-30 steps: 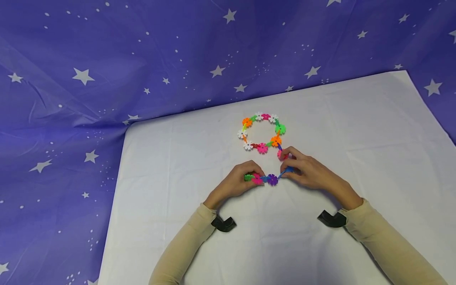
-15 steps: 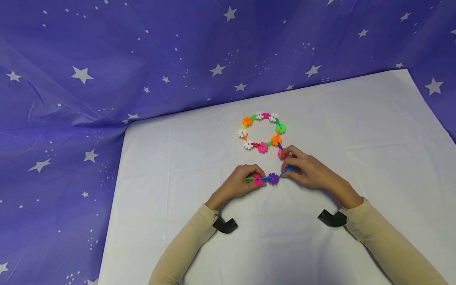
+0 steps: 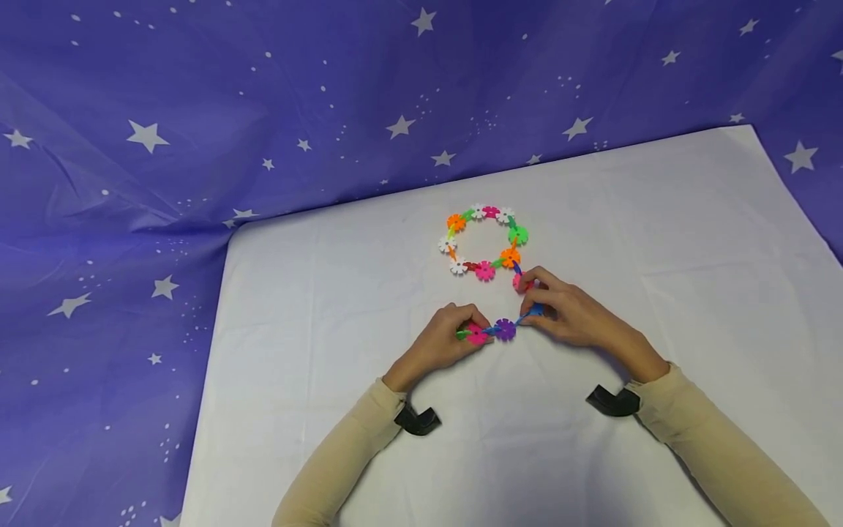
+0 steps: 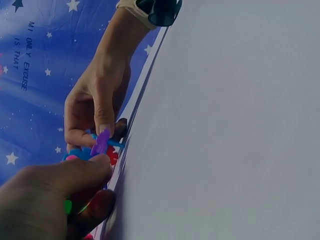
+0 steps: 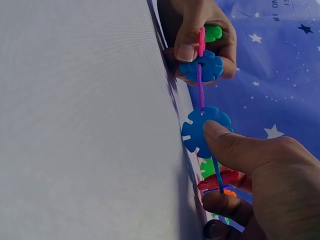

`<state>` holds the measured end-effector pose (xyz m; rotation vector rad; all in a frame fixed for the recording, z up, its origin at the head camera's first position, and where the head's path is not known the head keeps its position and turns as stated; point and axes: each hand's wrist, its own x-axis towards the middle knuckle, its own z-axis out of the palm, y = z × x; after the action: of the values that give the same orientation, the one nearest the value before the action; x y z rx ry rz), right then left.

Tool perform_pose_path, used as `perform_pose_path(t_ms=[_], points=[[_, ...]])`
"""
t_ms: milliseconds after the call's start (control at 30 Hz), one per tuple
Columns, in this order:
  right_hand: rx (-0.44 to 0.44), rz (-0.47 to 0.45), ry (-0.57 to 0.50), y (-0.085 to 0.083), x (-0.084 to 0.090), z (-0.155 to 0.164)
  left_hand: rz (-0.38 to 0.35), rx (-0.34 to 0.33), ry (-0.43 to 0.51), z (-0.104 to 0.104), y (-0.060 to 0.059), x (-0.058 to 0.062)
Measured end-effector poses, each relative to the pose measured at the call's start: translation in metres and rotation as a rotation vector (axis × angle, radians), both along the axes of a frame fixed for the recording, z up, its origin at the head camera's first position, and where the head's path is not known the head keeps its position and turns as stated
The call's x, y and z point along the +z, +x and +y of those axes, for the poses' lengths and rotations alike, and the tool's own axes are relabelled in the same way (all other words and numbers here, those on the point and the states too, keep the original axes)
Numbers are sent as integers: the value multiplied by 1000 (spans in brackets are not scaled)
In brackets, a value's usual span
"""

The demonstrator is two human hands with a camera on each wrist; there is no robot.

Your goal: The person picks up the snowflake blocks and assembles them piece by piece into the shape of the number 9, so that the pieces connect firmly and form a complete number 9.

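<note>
Left hand (image 3: 443,338) and right hand (image 3: 571,313) are both pinching a short chain of colourful plastic snowflake discs (image 3: 503,329).
It is joining a ring of the same discs (image 3: 484,241) lying on the white-covered bench (image 3: 691,293).

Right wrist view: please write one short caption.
Both hands pinch a chain of snowflake discs beside the white sheet.

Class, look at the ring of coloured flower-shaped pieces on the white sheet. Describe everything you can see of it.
The ring is a closed loop of small plastic-looking flower discs in orange, white, pink and green, slotted together edge to edge. It lies flat on the white sheet, beyond both hands. From its lower right side a short chain of pink, purple and blue discs runs toward the person. The right hand pinches that chain near the ring, and the left hand pinches its free end.
</note>
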<state>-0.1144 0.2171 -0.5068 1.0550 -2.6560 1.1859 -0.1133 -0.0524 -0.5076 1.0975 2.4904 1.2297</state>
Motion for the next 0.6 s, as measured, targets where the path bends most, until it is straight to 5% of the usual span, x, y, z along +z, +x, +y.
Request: perform_pose_path(t_ms=[333,600], points=[[2,8,-5,-1,1,-3,82,43,12,-1,7,-4],[-15,-3,26,1,2,-3,100,-15,-130,2,9,0]])
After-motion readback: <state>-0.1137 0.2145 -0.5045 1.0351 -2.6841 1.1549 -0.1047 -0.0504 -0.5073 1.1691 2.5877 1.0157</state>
